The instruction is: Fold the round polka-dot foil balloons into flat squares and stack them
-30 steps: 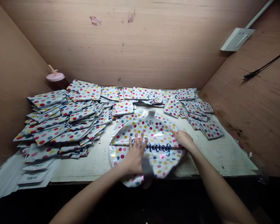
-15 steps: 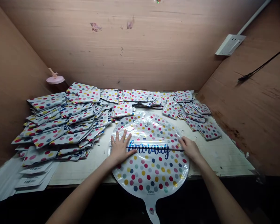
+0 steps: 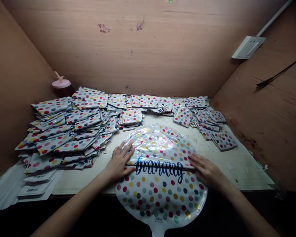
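A flat, round foil balloon (image 3: 160, 191) with coloured polka dots and blue script lies in front of me, its lower part and tail past the table's front edge. A straight crease crosses it along the lettering. My left hand (image 3: 119, 163) rests on the balloon's left edge, fingers apart and thumb stretched along the crease. On the opposite edge, my right hand (image 3: 207, 171) lies with its fingers stretched over the foil at the crease's right end; its thumb is hidden.
A large pile of folded balloons (image 3: 69, 131) covers the table's left side. Smaller stacks (image 3: 148, 101) line the back, with more folded balloons (image 3: 223, 140) at right. White cards with barcodes (image 3: 37, 189) lie front left. A pink-lidded cup (image 3: 61, 84) stands behind the pile.
The balloon has come nearer to me, and its upper outline is now a single curve. My left hand has shifted slightly left and down; my right hand's fingers have flattened onto the foil.
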A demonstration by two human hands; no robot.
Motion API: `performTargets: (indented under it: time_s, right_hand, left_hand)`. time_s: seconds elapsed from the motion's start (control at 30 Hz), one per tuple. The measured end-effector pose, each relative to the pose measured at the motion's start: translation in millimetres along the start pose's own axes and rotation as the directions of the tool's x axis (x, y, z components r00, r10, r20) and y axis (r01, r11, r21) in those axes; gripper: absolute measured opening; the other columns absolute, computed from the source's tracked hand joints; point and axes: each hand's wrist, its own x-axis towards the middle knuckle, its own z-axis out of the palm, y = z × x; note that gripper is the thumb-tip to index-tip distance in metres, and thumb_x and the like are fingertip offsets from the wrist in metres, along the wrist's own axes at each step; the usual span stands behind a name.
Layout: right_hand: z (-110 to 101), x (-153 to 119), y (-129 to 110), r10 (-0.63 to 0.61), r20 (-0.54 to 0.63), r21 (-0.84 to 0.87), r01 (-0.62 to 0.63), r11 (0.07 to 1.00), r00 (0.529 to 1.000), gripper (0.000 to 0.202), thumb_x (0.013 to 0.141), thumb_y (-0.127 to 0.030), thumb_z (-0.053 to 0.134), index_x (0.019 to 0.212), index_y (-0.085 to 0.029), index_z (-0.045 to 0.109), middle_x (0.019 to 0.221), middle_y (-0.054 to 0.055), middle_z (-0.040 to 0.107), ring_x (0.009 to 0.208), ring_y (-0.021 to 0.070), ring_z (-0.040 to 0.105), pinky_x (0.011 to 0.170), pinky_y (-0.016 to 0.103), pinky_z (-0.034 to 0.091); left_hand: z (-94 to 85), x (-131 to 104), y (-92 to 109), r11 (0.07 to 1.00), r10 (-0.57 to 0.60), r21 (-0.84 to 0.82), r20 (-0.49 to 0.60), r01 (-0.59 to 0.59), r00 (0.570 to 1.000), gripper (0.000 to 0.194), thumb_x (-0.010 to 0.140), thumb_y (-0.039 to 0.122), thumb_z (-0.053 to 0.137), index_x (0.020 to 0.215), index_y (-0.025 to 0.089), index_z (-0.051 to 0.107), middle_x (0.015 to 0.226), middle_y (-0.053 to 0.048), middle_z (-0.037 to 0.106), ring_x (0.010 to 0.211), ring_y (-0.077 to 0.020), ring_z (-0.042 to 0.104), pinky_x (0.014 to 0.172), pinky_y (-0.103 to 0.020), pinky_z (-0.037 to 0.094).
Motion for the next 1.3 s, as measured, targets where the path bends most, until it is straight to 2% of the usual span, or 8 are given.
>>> performTargets:
  time_s: [0.17,0.4,0.67,0.9,1.0,1.1,1.17,1.3]
  right_hand:
    - [-7,19,7,0.229,0.058,0.405,-0.233,0.884,0.972,0.035,0.085,-0.031,0.042,0.106,-0.020,0.068,0.121,0.009,0.065,0.116,0.0229,0.058,0.102,0.041,0.044]
    - [-12,26,27,0.336,0.096,0.612,-0.321,0.722,0.937,0.029,0.079,-0.040,0.051,0.094,-0.020,0.065,0.110,0.011,0.067,0.107,0.0257,0.060,0.093,0.037,0.047]
    - [12,86,25,0.722,-0.153,0.218,-0.689,0.691,0.675,0.040,0.096,-0.037,0.016,0.110,-0.016,0.046,0.097,0.012,0.064,0.090,0.0225,0.061,0.075,0.029,0.047]
    - [0,150,30,0.802,-0.047,-0.034,-0.803,0.595,0.596,0.039,0.098,-0.035,0.024,0.119,-0.015,0.049,0.098,0.020,0.064,0.094,0.0298,0.061,0.077,0.039,0.044]
    - [-9,164,28,0.801,0.031,-0.094,-0.796,0.598,0.598,0.035,0.099,-0.032,0.030,0.120,-0.013,0.050,0.102,0.019,0.064,0.098,0.0281,0.061,0.081,0.041,0.046]
    - [-23,172,16,0.782,0.084,-0.116,-0.773,0.624,0.618,0.032,0.096,-0.034,0.046,0.121,-0.014,0.052,0.112,0.012,0.061,0.099,0.0226,0.061,0.085,0.042,0.049]
    - [-40,169,1,0.752,0.099,-0.109,-0.744,0.659,0.652,0.034,0.092,-0.036,0.055,0.120,-0.017,0.054,0.118,0.008,0.058,0.100,0.0201,0.060,0.085,0.042,0.051]
    - [-83,131,-44,0.670,0.030,-0.065,-0.668,0.741,0.741,0.035,0.092,-0.033,0.056,0.121,-0.014,0.053,0.121,0.008,0.056,0.102,0.0218,0.059,0.084,0.042,0.051]
  left_hand:
    - [-11.1,13,-33,0.959,0.166,-0.242,0.059,-0.147,0.984,0.073,0.070,0.013,0.049,0.142,0.019,0.040,0.150,-0.005,0.035,0.137,-0.0209,0.033,0.114,-0.036,0.027]
    - [-23.6,27,-68,0.825,-0.147,-0.540,0.077,0.165,0.986,0.052,0.064,0.012,0.039,0.106,0.018,0.069,0.111,-0.002,0.070,0.104,-0.0200,0.063,0.095,-0.032,0.048]
    - [-20.0,81,-38,0.820,-0.535,-0.311,-0.117,0.480,0.837,0.041,0.095,0.031,0.024,0.118,0.012,0.052,0.105,-0.014,0.067,0.094,-0.0259,0.064,0.079,-0.034,0.050]
    - [-21.6,112,-14,0.780,-0.623,-0.105,-0.223,0.617,0.750,0.037,0.093,0.017,0.027,0.121,0.007,0.050,0.106,-0.024,0.063,0.102,-0.0347,0.061,0.084,-0.048,0.047]
    - [-15.7,109,27,0.883,-0.451,-0.011,-0.297,0.469,0.842,0.046,0.092,0.023,0.035,0.137,0.012,0.038,0.139,-0.021,0.044,0.130,-0.0349,0.038,0.104,-0.053,0.033]
    - [-2.7,123,75,0.991,-0.078,0.104,-0.113,0.089,0.991,0.058,0.086,0.031,0.049,0.141,0.019,0.037,0.147,-0.012,0.037,0.137,-0.0312,0.028,0.111,-0.045,0.026]
    - [2.2,141,100,0.992,0.002,0.122,0.018,-0.004,1.000,0.068,0.077,0.031,0.057,0.141,0.018,0.038,0.144,-0.014,0.040,0.131,-0.0342,0.037,0.106,-0.046,0.034]
    - [-1.8,166,122,0.986,0.006,0.166,0.042,-0.013,0.999,0.062,0.074,0.015,0.050,0.136,0.011,0.043,0.123,-0.029,0.054,0.102,-0.0399,0.059,0.075,-0.051,0.050]
